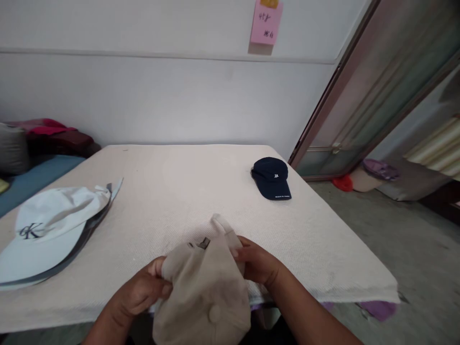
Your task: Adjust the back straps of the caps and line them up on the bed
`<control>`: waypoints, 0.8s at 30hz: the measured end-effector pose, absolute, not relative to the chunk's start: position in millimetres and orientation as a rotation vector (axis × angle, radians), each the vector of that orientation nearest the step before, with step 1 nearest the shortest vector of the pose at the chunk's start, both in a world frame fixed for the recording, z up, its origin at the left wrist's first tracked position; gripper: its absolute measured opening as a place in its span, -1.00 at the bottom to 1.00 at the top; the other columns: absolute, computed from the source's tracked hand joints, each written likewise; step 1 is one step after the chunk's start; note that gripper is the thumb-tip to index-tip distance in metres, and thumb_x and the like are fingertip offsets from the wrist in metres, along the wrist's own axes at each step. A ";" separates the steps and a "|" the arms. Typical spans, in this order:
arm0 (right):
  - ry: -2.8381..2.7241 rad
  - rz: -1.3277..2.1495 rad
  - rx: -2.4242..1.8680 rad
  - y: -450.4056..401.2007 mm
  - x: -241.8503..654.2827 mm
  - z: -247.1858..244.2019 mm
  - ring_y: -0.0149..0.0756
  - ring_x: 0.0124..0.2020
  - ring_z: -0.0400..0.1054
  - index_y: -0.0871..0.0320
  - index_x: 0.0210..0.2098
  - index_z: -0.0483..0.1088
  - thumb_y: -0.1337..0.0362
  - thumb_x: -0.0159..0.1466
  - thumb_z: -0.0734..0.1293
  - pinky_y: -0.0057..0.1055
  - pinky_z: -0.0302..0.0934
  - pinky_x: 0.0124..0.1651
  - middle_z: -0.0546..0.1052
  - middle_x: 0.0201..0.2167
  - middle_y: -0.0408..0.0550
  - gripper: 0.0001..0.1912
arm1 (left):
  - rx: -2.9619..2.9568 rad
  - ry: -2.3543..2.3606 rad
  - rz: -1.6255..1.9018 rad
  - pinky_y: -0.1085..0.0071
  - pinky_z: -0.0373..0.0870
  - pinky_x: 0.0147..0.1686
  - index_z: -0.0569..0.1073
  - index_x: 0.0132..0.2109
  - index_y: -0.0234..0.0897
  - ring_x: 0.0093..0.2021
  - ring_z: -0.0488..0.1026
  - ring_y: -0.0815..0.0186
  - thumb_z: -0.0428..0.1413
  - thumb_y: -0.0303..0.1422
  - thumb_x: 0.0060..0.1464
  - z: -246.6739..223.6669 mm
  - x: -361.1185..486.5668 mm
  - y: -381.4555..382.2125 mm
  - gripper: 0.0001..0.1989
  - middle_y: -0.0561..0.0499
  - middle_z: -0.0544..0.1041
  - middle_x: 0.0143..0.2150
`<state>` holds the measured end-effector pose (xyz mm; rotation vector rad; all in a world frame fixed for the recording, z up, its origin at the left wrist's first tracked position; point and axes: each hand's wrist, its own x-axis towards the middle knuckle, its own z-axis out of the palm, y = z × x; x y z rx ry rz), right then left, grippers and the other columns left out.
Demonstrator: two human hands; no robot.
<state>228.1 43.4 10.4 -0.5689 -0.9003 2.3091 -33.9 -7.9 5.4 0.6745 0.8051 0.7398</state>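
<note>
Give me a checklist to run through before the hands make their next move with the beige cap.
1. Left hand gripping the beige cap: ok, it pinches the edge.
2. Right hand gripping it too: ok, on the opposite side, near the strap.
3. Strap fastened: not ok, it sticks up apart from the buckle.
4. Beige cap's brim in good shape: cannot tell, it is out of sight.
5. White cap out of the hands' way: ok, it lies off to the left, on top of a grey cap.
6. Navy cap out of the way: ok, it sits apart at the far right of the cloth.
</note>
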 end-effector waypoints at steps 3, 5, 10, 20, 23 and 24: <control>-0.956 2.217 -0.685 48.7 224.2 8.1 -0.39 -0.39 0.34 0.24 -0.30 0.44 0.31 0.01 0.42 -0.45 0.19 -0.29 0.48 -0.36 -0.05 -0.76 | 0.741 0.845 0.719 0.40 0.41 -0.38 0.59 -0.28 -0.30 -0.41 0.51 0.24 0.21 -0.63 -0.27 5.9 -29.3 -8.6 -0.68 -0.07 0.61 -0.37; -1.007 2.180 -0.741 51.2 221.8 8.6 -0.40 -0.41 0.32 0.22 -0.31 0.43 0.29 0.04 0.40 -0.46 0.17 -0.33 0.46 -0.37 -0.08 -0.79 | 0.732 0.867 0.743 0.42 0.40 -0.38 0.58 -0.25 -0.29 -0.41 0.50 0.26 0.20 -0.65 -0.27 6.2 -25.8 -7.8 -0.64 -0.06 0.61 -0.35; -1.130 2.017 -0.890 52.8 217.0 14.7 -0.46 -0.49 0.21 0.21 -0.30 0.44 0.05 0.21 0.26 -0.50 0.09 -0.43 0.39 -0.43 -0.10 -0.67 | 0.576 0.812 0.822 0.34 0.41 -0.31 0.57 -0.21 -0.32 -0.40 0.49 0.21 0.25 -0.38 -0.15 7.0 -23.7 -5.6 -0.73 -0.10 0.58 -0.37; -1.127 1.896 -0.776 61.6 211.9 12.2 -0.51 -0.60 0.17 0.21 -0.28 0.39 0.29 0.17 0.25 -0.49 0.05 -0.49 0.36 -0.55 -0.17 -0.84 | 0.626 0.885 0.869 0.38 0.36 -0.31 0.54 -0.12 -0.33 -0.36 0.47 0.23 0.16 -0.54 -0.11 7.6 -18.5 2.5 -0.68 -0.10 0.57 -0.29; -1.135 1.913 -0.738 61.0 210.7 14.4 -0.58 -0.73 -0.08 0.19 -0.23 0.35 0.13 0.28 0.14 -0.52 -0.15 -0.62 0.24 -0.64 -0.26 -0.71 | 0.668 0.931 0.894 0.35 0.36 -0.27 0.54 -0.13 -0.34 -0.32 0.46 0.20 0.11 -0.42 0.00 7.2 -14.2 0.2 -0.74 -0.13 0.57 -0.25; -1.157 1.902 -0.736 60.3 209.7 15.2 -0.59 -0.73 -0.11 0.20 -0.22 0.34 0.09 0.30 0.11 -0.52 -0.18 -0.63 0.22 -0.66 -0.28 -0.68 | 0.697 0.957 0.902 0.33 0.36 -0.24 0.54 -0.13 -0.33 -0.30 0.46 0.19 0.09 -0.36 0.05 7.9 -12.0 -0.5 -0.75 -0.13 0.57 -0.24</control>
